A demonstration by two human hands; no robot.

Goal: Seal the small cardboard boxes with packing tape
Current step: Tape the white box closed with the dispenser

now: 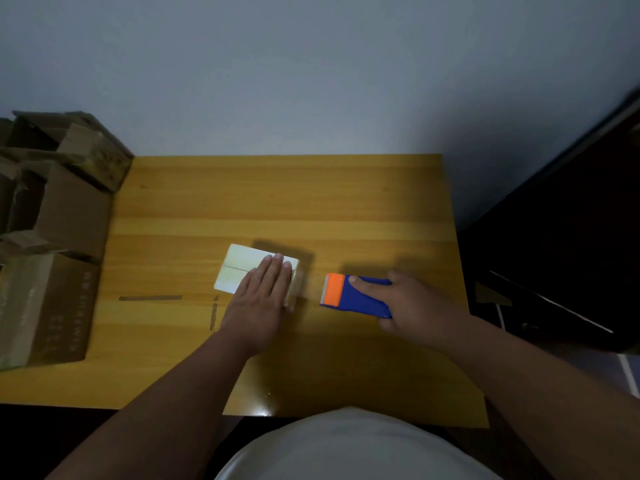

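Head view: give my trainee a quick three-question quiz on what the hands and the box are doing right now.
1. True or false: the left hand lies flat on the small box.
2. What does the right hand hold? A) scissors B) blue and orange tape dispenser C) a marker
3. Fill in: the larger cardboard boxes are stacked at the table's ____ side.

Key:
1. True; its fingers are straight across the top.
2. B; the orange end points toward the small box, apart from it.
3. Left.
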